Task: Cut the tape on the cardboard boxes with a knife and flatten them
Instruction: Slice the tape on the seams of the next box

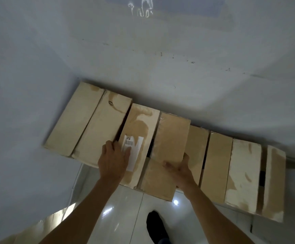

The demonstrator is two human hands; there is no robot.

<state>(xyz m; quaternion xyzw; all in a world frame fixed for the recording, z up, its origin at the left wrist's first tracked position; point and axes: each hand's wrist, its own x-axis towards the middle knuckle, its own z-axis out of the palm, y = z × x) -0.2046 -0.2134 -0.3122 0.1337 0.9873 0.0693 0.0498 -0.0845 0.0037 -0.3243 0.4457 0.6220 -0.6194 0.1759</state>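
A row of cardboard boxes (97, 127) runs from the middle left of the frame down to the lower right, set against a pale wall (160, 50); several are stained darker. The left hand (114, 160) lies on the third box (137, 129), fingers fairly straight, over a white label (133, 150) with a barcode; it grips nothing. The right hand (180, 170), at centre, grips the near end of the fourth box (171, 138), thumb on top, fingers beneath; that box sits raised above its neighbours. At the bottom, glossy tiled floor (125, 217) and a dark shoe (156, 224); more cardboard (42, 226) at lower left.
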